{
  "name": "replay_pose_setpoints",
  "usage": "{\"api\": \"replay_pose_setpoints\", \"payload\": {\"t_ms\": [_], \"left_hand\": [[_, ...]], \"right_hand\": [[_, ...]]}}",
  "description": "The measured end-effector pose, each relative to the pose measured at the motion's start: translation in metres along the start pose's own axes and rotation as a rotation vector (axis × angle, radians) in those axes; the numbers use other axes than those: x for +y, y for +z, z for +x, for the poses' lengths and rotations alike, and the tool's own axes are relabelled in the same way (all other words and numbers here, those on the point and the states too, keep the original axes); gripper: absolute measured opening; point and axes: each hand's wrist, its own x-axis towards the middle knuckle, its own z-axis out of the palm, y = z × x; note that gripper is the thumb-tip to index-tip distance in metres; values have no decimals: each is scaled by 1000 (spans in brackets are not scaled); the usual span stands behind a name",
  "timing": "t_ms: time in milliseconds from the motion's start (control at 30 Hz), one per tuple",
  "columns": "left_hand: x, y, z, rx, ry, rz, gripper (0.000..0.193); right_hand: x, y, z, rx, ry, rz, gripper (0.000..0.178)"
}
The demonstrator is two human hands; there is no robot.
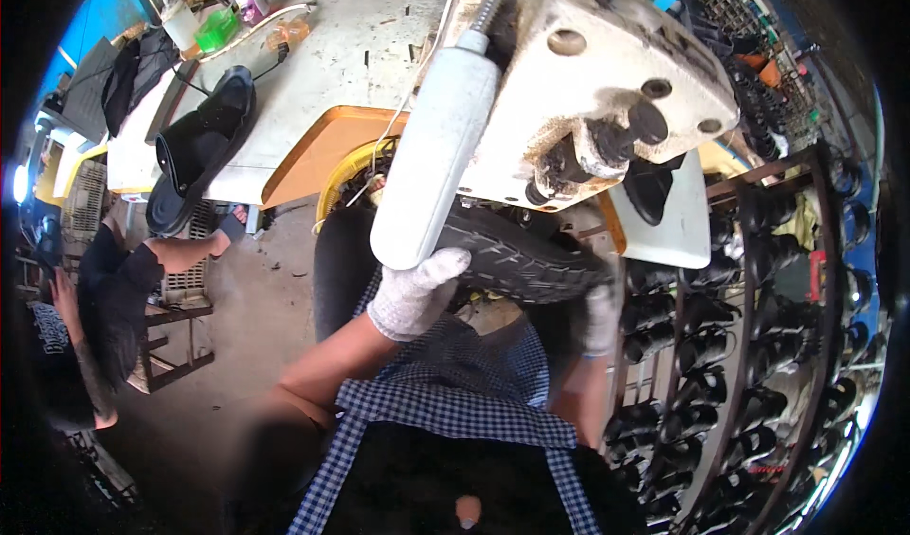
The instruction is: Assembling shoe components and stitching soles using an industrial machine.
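A black shoe with its treaded sole facing me lies between my two hands, under the head of a large off-white machine. My left hand, in a whitish knit glove, is closed on the shoe's left end, just below a white rounded lamp-like housing. At the shoe's other end is my right hand, gloved too and smeared by motion, its fingers bent round the edge. The machine and the shoe itself hide part of the upper.
A black sandal-like shoe rests at the white worktable's left edge, and another dark shoe on its right part. A yellow-rimmed basket sits below the cut-out. Racks of black shoes stand right; a seated person is left.
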Motion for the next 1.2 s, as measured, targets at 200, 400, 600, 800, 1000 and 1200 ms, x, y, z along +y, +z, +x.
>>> {"api": "replay_pose_setpoints", "payload": {"t_ms": [200,400,600,800,1000,1200], "left_hand": [[13,17,-13,-33,-170,-631,64],[50,-82,-31,-282,-138,1331,43],[62,-136,-64,177,142,1337,16],[32,-123,-47,165,434,1279,31],[84,-201,-53,729,984,1623,44],[167,-298,-59,1047,941,2310,57]], "right_hand": [[-60,-26,23,-4,112,139,47],[-59,-64,-22,105,196,396,45],[-116,-59,-33,598,-551,-341,43],[-91,-102,90,434,-709,-1560,38],[-80,-134,119,2,-199,-1594,54],[-92,-112,156,7,-102,-1517,71]]}}
